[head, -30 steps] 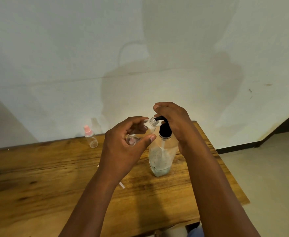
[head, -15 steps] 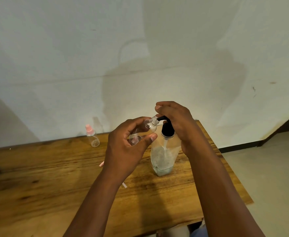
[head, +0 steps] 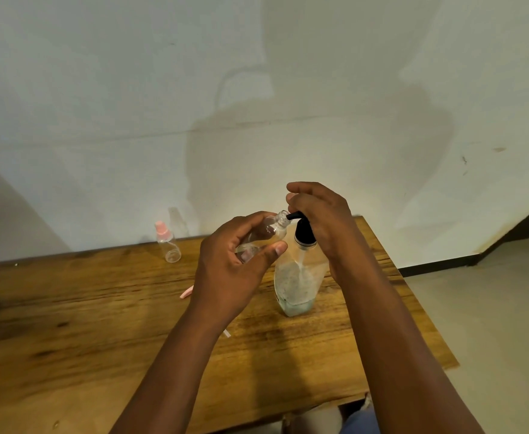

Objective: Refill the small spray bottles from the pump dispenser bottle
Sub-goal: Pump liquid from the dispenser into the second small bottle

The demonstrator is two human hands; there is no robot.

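Small bottle [head: 264, 234] within left fingers [head: 241, 227]

— Where does the view look from?
— There is one wide-angle view, from the person's head, facing forward and down over both forearms onto the desk [head: 69, 324].
— How near?
— It is close. The hands fill the middle, the wall [head: 131, 89] rises behind, and the floor [head: 491, 308] shows at right.

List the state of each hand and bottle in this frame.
Left hand: holds the uncapped spray bottle.
Uncapped spray bottle: tilted, mouth at the pump spout.
Right hand: curled over the pump head.
Pump dispenser bottle: upright, nearly empty.
Pink-capped spray bottle: capped, standing apart.
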